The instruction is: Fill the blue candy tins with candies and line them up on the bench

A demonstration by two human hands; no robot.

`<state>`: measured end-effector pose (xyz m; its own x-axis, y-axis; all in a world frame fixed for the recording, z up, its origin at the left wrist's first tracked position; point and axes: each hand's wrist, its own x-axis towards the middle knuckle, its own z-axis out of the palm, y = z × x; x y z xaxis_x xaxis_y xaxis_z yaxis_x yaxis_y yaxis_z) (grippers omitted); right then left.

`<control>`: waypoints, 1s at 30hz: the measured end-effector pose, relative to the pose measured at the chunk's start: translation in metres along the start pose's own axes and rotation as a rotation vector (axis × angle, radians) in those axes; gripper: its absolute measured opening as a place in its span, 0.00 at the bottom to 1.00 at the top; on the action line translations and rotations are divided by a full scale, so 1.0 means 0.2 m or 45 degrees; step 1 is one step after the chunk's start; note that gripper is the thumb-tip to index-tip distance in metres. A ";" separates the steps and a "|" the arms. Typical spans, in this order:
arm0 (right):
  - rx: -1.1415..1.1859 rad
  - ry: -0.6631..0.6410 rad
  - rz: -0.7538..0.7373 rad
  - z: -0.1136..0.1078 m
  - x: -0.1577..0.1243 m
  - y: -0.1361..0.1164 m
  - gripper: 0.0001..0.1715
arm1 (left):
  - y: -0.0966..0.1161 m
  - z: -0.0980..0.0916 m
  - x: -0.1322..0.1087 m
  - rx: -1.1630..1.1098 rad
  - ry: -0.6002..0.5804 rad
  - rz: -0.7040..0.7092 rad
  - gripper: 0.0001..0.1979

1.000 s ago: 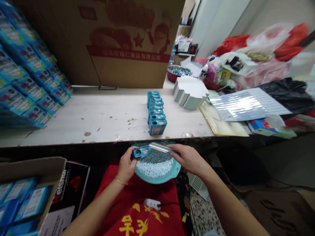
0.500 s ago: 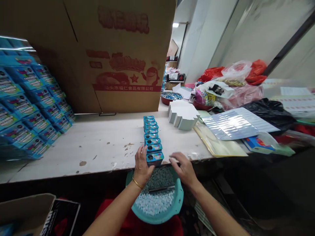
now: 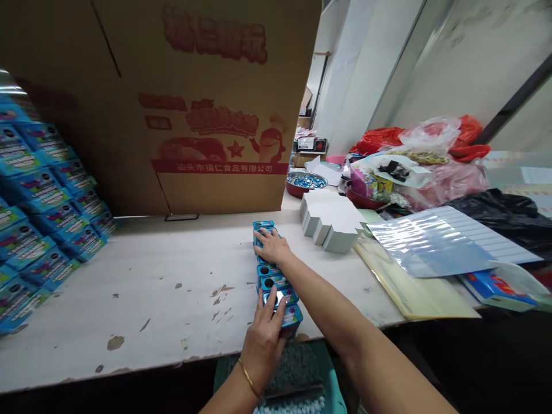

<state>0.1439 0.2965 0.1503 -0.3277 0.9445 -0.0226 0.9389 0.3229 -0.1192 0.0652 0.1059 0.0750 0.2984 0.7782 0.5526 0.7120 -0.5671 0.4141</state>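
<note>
1. Since the earlier frame, I saw the right hand [image 3: 275,248] shift up the row of blue boxes [image 3: 278,282], the left hand [image 3: 264,333] onto the nearest tops.
2. The row stood centre-frame, beneath both hands; the left was nearer its lower end.
3. Fingers lay across tops; I couldn't tell whether either gripped.
4. The row pointed up-frame; each box's top ran lengthwise left-right.

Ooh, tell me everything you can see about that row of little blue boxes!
The row of little blue boxes runs straight back from near the front edge of the white table. The boxes stand close together, with colourful printing and dark round spots on some tops. I can't tell whether they're metal or card. The left hand's fingers rest over the nearest ones; the right hand covers part of the far end, hiding some boxes.
</note>
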 end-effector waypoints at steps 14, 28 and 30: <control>-0.044 0.083 0.262 -0.07 0.57 0.48 0.31 | -0.25 0.25 0.72 -0.149 -0.223 -0.011 0.32; 0.008 0.148 0.247 -0.05 0.62 0.56 0.31 | -0.86 0.23 1.27 -0.189 0.164 -0.676 0.40; 0.045 0.166 0.246 -0.05 0.62 0.56 0.30 | -0.99 0.28 1.38 -0.178 0.043 -0.687 0.29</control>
<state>0.2099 0.4511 0.1444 -0.1240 0.9891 0.0799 0.9778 0.1355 -0.1598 0.0418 0.4480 0.1038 -0.1076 0.9603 0.2574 0.6664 -0.1225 0.7354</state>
